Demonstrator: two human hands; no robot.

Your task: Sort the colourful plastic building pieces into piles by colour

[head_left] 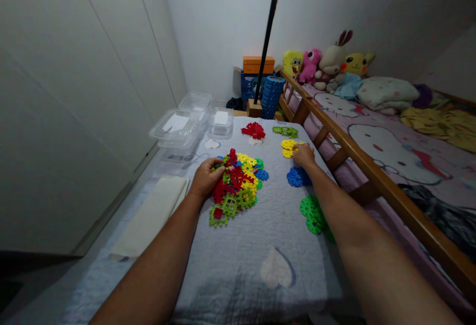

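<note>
My left hand (207,176) rests at the left edge of a mixed pile of plastic building pieces, thumb and fingers apart against it. Red interlocking pieces (235,181), yellow notched discs (245,159) and light-green square frames (229,205) lie jumbled in this pile, with some blue and green discs. On the right, my right hand (305,155) is closed by its fingertips on a yellow disc at a small yellow group (287,148); the fingers partly hide it. Nearer me are blue discs (296,176) and green discs (313,214), partly behind my right forearm.
Red pieces (254,130) and light-green frames (285,131) form separate groups at the far end. Clear plastic boxes (177,125) stand at the back left, near a folded cream cloth (152,216). A wooden bed rail (345,149) runs along the right; a black pole (266,42) rises behind.
</note>
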